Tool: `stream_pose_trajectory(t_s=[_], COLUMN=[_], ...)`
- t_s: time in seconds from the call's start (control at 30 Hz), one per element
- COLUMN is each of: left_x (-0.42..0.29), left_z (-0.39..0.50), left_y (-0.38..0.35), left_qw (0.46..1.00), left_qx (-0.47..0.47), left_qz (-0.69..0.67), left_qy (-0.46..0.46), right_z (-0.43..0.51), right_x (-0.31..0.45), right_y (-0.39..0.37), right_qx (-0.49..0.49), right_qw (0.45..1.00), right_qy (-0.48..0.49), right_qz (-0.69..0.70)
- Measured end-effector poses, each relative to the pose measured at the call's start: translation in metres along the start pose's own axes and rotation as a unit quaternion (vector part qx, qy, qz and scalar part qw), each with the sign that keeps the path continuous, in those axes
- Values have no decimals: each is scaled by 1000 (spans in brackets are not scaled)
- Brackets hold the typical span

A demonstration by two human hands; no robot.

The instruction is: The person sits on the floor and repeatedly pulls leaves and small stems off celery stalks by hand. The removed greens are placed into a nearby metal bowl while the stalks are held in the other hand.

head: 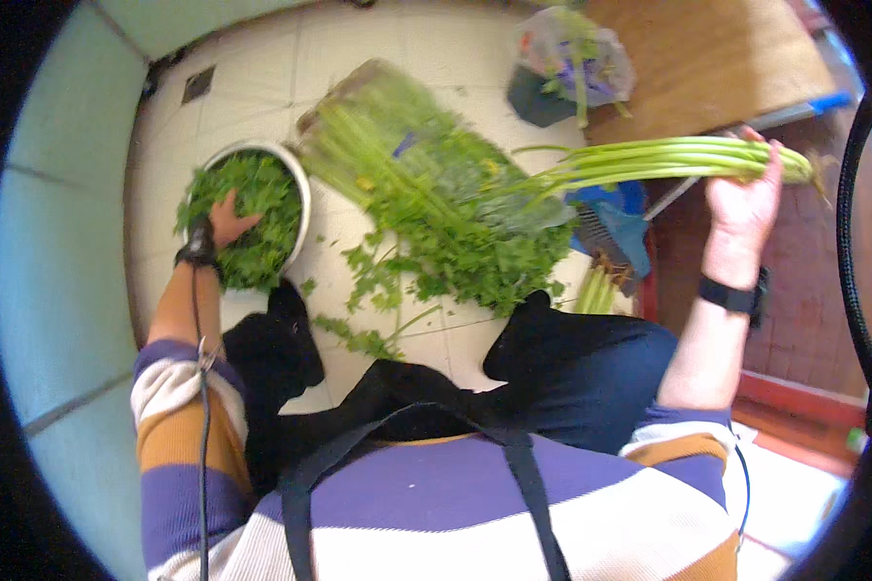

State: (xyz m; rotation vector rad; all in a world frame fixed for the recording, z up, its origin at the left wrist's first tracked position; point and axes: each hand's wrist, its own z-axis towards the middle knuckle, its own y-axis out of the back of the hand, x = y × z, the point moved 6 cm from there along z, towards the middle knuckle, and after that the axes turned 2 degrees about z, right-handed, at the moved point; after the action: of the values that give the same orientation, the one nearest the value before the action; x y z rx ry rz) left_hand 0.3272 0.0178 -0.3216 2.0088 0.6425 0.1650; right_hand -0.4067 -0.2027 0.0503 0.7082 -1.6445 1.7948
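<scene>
My left hand [234,219], fingers spread, rests on the green leaves [265,189] that fill a round white-rimmed container [304,210] on the floor. At the right, my right hand [747,171] grips a bunch of celery [654,158] near its root end, its pale stalks running left. Between my hands a large heap of leafy celery [436,210] lies on the tiles, partly under clear plastic. Short celery stalks with brown roots [597,287] lie by my right knee.
A dark bin with a plastic bag [596,69] of trimmings stands at the top beside a wooden board or tabletop [719,58]. Blue bags [621,218] lie below it. Loose leafy sprigs [367,338] are on the floor between my legs. A tiled wall [73,181] borders the left.
</scene>
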Motion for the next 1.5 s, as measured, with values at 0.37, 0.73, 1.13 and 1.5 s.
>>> stream_pose_trajectory(t_s=[0.37,0.73,1.13,1.5], left_x=[-235,-470,-456,-444], left_z=[-115,-302,-298,-281], left_y=[205,243,233,273], left_qw=[928,698,596,423], left_qx=[-271,84,232,117], left_qz=[32,-481,-588,-754], left_qy=[-253,-524,-496,-489], right_z=[-62,-113,-139,-122], right_x=[-65,-120,-146,-117], right_y=[-112,-174,-167,-177], right_qx=[105,289,410,282], right_qw=[973,881,831,778], right_qy=[34,-29,-200,173], right_qz=[-204,-373,-320,-534])
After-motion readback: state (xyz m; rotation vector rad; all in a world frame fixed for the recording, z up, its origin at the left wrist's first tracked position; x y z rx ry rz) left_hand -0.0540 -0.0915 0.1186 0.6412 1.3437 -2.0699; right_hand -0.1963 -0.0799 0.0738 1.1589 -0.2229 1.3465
